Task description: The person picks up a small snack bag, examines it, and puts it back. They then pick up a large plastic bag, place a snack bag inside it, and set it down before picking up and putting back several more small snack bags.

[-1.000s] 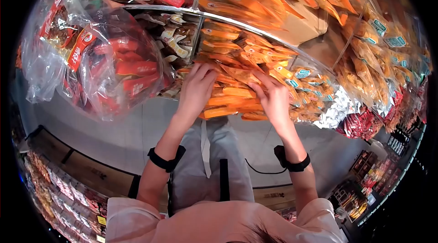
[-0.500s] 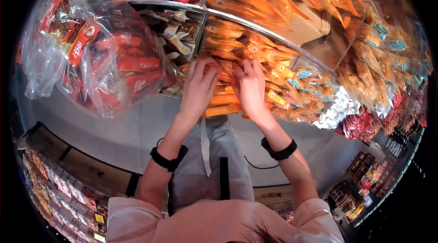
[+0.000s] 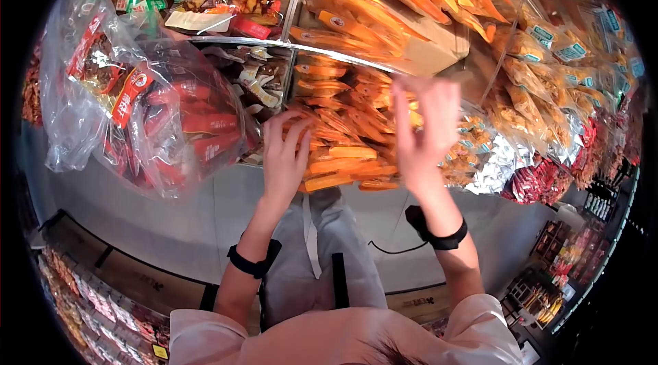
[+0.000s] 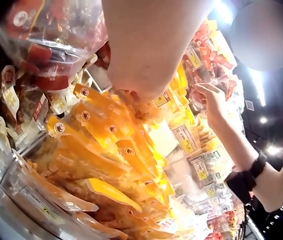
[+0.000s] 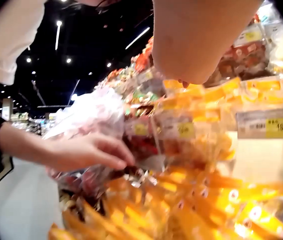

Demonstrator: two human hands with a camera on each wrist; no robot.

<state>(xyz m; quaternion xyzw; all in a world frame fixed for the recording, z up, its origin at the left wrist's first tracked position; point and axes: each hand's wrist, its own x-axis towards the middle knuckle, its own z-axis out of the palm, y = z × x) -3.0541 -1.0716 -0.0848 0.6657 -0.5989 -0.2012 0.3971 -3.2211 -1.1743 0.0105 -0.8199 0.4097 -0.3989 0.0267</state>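
Orange snack packets (image 3: 343, 125) fill a bin in front of the person. At its left side the left hand (image 3: 284, 159) rests on the packets, fingers bent loosely, and whether it pinches one cannot be told. The right hand (image 3: 428, 132), blurred, is over the bin's right part with its fingers extended and no packet seen in it. In the left wrist view the right hand (image 4: 214, 102) is raised beyond the orange packets (image 4: 101, 130). The right wrist view shows the left hand (image 5: 94, 152) at the left edge of the packets (image 5: 191, 205).
A clear plastic bag (image 3: 185, 111) with red packets stands left of the bin. Metal dividers (image 3: 291, 8) separate the neighbouring bins. Larger orange packets (image 3: 356, 19) lie behind, and silver packets (image 3: 504, 163) lie to the right. Price tags (image 5: 266, 127) stand behind the packets.
The right hand first came in beside the left hand, then moved away to the right and is now blurred. The left hand has shifted slightly left and down. The head view has shifted a little.
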